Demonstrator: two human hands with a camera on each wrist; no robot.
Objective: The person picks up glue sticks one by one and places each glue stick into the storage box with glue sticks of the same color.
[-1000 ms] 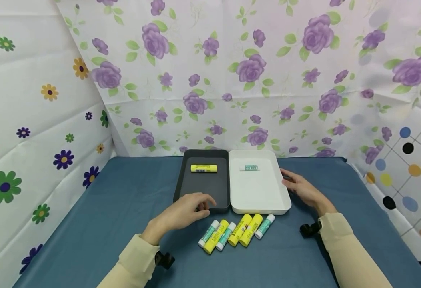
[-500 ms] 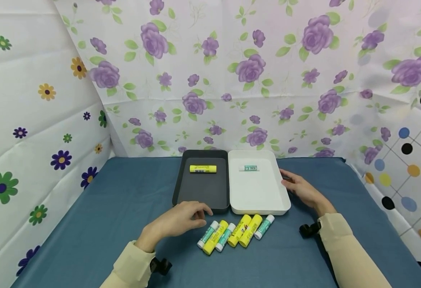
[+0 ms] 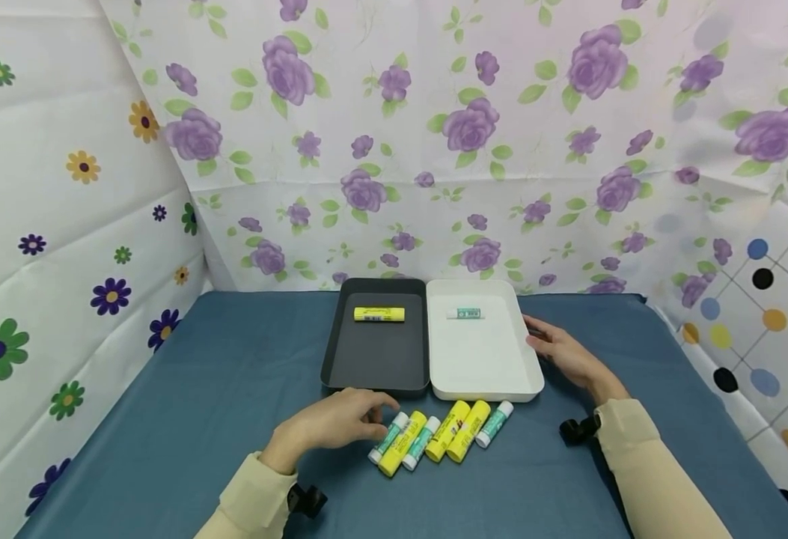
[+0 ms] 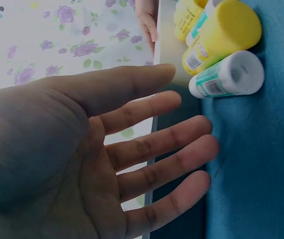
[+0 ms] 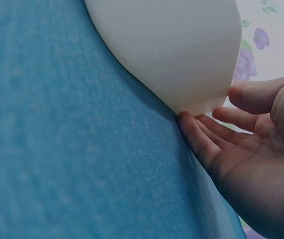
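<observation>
My left hand hovers beside the left end of a row of glue sticks, its fingers slightly bent and holding nothing. Nearest to it lies a white-and-green glue stick; a thicker yellow glue stick is beside that one. Several more, yellow and white-and-green, continue the row rightward, ending in a white-and-green glue stick. My right hand rests against the right side of the white tray. In the right wrist view, extended fingers touch the tray's outer wall and the thumb meets its rim.
A dark grey tray adjoins the white tray on the left, with a yellow glue stick lying in it. Inside the white tray lies a white-and-green glue stick. Blue cloth covers the table, and flowered curtains stand behind.
My left hand has come back from over the dark tray's front edge and dropped toward the leftmost glue stick. The right hand keeps its place at the white tray.
</observation>
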